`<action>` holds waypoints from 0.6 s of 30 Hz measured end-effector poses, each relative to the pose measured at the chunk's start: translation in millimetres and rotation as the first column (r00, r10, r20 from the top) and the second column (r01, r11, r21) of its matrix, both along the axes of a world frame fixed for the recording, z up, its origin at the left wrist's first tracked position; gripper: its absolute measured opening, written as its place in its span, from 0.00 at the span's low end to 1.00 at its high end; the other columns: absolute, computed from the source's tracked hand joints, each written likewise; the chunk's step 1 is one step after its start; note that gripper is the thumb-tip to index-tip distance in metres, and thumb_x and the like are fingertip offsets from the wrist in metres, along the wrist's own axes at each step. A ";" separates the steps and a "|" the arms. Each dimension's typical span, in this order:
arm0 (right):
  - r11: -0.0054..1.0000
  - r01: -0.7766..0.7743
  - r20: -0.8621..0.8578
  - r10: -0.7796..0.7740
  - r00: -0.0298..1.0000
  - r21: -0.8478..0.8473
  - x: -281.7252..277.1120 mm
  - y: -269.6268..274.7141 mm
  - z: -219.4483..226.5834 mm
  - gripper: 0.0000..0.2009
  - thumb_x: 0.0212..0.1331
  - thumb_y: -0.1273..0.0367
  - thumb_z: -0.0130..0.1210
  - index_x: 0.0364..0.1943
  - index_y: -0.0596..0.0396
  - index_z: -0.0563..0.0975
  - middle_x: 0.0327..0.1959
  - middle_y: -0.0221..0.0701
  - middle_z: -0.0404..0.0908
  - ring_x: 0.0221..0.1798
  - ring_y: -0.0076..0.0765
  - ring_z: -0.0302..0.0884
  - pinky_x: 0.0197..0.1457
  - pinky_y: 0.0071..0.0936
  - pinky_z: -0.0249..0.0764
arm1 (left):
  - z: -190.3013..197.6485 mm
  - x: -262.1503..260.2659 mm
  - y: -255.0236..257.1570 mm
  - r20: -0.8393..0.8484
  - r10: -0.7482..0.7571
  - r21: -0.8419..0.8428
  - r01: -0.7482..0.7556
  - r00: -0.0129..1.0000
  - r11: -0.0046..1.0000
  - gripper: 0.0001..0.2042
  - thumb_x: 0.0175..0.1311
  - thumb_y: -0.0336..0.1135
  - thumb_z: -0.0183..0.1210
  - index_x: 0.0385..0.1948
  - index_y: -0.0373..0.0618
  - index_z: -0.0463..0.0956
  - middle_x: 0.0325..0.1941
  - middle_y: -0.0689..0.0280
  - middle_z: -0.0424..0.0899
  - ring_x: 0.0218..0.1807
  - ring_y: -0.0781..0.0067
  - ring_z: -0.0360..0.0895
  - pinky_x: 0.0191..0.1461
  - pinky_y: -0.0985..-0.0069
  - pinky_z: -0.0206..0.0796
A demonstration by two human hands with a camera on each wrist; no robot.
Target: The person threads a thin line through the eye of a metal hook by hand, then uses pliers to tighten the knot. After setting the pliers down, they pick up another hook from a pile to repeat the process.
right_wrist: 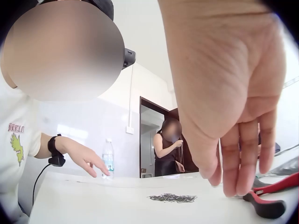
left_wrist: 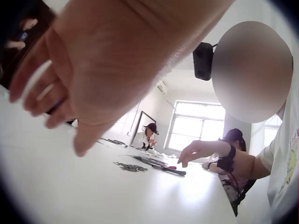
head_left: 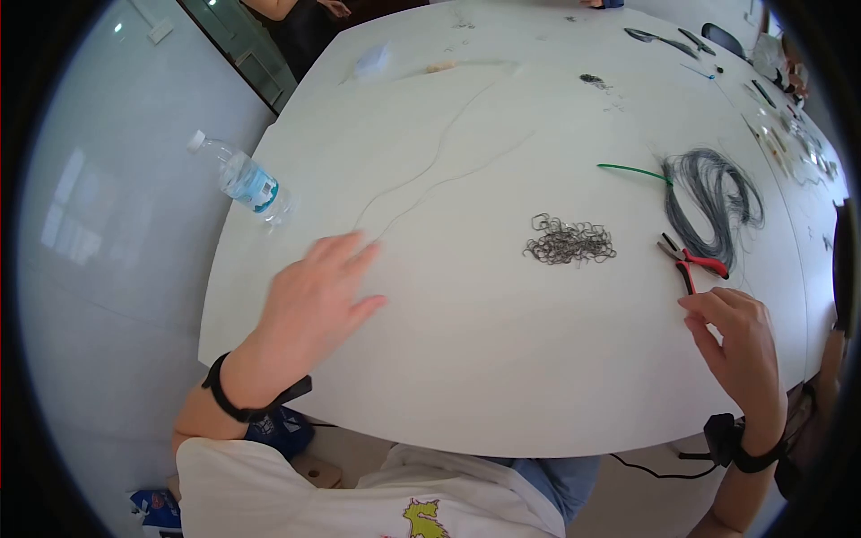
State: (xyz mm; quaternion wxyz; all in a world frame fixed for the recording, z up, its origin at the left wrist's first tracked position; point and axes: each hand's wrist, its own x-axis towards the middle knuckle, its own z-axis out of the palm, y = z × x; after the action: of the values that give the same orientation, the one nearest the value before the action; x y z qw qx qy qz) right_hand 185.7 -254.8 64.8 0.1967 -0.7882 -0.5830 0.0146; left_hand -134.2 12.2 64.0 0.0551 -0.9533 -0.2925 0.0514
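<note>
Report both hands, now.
Left hand: open, holding nothing.
Right hand: open, hanging loosely by the handles of the pliers, not gripping them.

On the table (head_left: 448, 359), going by the person's own sides: bottle (head_left: 257, 190) at the left edge, two threads (head_left: 437, 161) to its right, running toward the far side, then the hook pile (head_left: 570, 247) right of those. Pliers (head_left: 686, 257) sit right of the pile, strand bundle (head_left: 689, 220) just behind them, strip (head_left: 628, 168) reaching left from the bundle. Box (head_left: 371, 60) is far left, small clump (head_left: 592, 79) behind the hook pile.
</note>
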 end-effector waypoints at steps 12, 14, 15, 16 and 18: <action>0.994 0.042 0.027 -0.040 0.999 -0.100 8.4 -28.7 0.9 0.05 0.53 0.74 0.62 0.34 0.57 0.81 0.27 0.36 0.81 0.32 0.47 0.79 0.38 0.39 0.74 | -49.1 69.4 99.5 0.210 -0.148 -0.042 0.160 0.967 0.986 0.29 0.67 0.47 0.59 0.66 0.43 0.66 0.71 0.52 0.65 0.70 0.49 0.62 0.71 0.61 0.58; 0.998 0.015 0.021 -0.014 1.000 -0.066 9.5 -30.4 1.1 0.05 0.53 0.73 0.62 0.34 0.57 0.81 0.27 0.36 0.81 0.33 0.46 0.79 0.38 0.39 0.74 | -43.8 77.7 98.3 0.178 -0.063 0.011 0.062 0.982 0.998 0.28 0.69 0.47 0.58 0.66 0.42 0.66 0.71 0.51 0.65 0.70 0.49 0.62 0.72 0.60 0.58; 0.997 0.030 0.021 -0.029 0.999 -0.065 10.7 -31.4 0.4 0.05 0.53 0.73 0.62 0.34 0.57 0.81 0.27 0.36 0.81 0.33 0.46 0.79 0.38 0.39 0.74 | -33.6 81.1 90.0 0.198 -0.116 -0.026 0.124 0.973 0.992 0.28 0.69 0.47 0.58 0.65 0.42 0.66 0.71 0.51 0.65 0.71 0.50 0.61 0.72 0.61 0.57; 0.999 0.018 0.014 -0.017 1.000 -0.051 12.2 -31.9 -0.7 0.06 0.54 0.73 0.62 0.35 0.57 0.81 0.28 0.36 0.82 0.33 0.47 0.79 0.38 0.39 0.74 | -25.1 83.8 82.6 0.219 -0.166 -0.063 0.184 0.962 0.981 0.28 0.69 0.48 0.57 0.65 0.41 0.66 0.71 0.50 0.65 0.71 0.50 0.61 0.72 0.61 0.57; 0.999 0.023 0.009 -0.022 1.000 -0.040 16.9 -30.5 -3.2 0.06 0.54 0.73 0.61 0.35 0.57 0.80 0.28 0.36 0.82 0.34 0.47 0.80 0.38 0.40 0.74 | -18.5 90.4 73.9 0.189 -0.178 -0.098 0.199 0.966 0.975 0.27 0.69 0.47 0.58 0.64 0.41 0.68 0.71 0.50 0.65 0.71 0.50 0.61 0.72 0.61 0.57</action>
State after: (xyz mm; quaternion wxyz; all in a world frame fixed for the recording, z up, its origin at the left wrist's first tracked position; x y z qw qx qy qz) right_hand 202.6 -285.3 61.6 0.1783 -0.7986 -0.5745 0.0207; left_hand -43.8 86.0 45.4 -0.0223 -0.9792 -0.2005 -0.0233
